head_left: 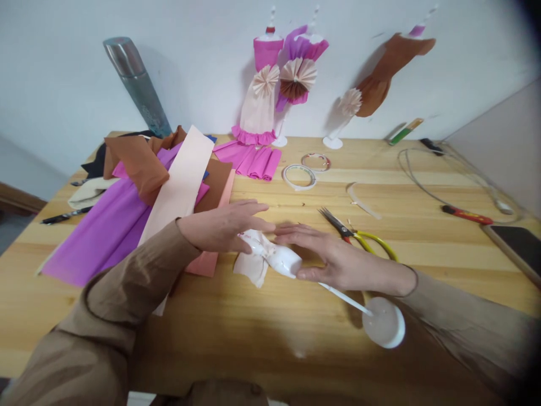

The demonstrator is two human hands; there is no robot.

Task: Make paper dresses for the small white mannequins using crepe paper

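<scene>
A small white mannequin [285, 261] lies tilted on the table, its rod running to a round white base [384, 322] at lower right. A strip of pale crepe paper [253, 268] is gathered around its waist and spreads to the left. My left hand [230, 225] hovers at the mannequin's upper end, fingers stretched and the thumb beside the torso. Over the lower end is my right hand [327, 256], fingers extended on the far side and thumb near the hip. Whether either hand presses on the mannequin is hard to tell. Fingers partly hide its upper end.
Scissors [349, 231] with yellow handles lie behind my right hand. Crepe paper sheets [101, 231] pile up at left, near a grey bottle [139, 84]. Two tape rolls [299, 176] rest mid-table. Dressed mannequins [260, 101] stand at the wall. A phone [518, 251] and cable [412, 180] are right.
</scene>
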